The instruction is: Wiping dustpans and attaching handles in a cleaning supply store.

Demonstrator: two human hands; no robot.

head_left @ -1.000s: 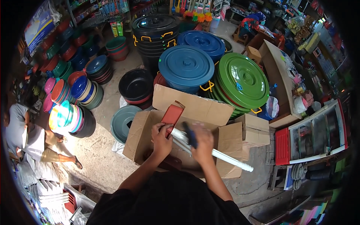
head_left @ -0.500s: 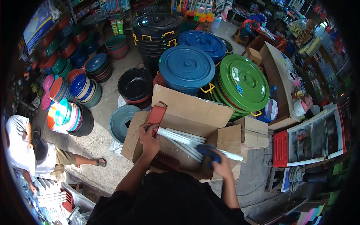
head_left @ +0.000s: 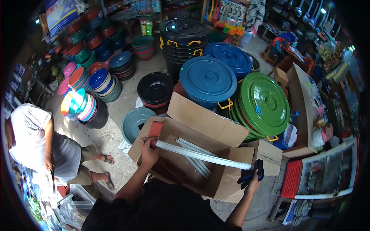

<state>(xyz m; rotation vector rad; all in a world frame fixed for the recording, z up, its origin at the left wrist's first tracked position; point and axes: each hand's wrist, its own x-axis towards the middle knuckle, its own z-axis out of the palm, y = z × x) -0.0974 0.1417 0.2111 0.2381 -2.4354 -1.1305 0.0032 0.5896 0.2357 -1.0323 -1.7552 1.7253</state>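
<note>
A white tube (head_left: 200, 156) spans the open cardboard box (head_left: 208, 117), slanting down to the right. My left hand (head_left: 148, 154) is closed around its left end, where a red-brown plastic piece (head_left: 155, 129) stands up above my fingers. My right hand (head_left: 252, 184) grips a dark blue-black plastic piece (head_left: 257, 171) against the tube's right end; whether the two are joined I cannot tell. Inside the box lie several more white tubes (head_left: 197, 163) and another red-brown plastic piece (head_left: 169, 169), partly hidden by my left forearm.
Beyond the box stand large lidded tubs, blue (head_left: 208, 77) and green (head_left: 266, 102). A grey-green basin (head_left: 135, 123) and black basket (head_left: 155, 87) sit left of it. A person in a pale shirt (head_left: 32, 129) is at left; a red-framed glass case (head_left: 323, 169) is at right.
My right hand has moved right and down with the dark piece, now at the tube's far end. The person at left has come closer. My head view has shifted slightly.
</note>
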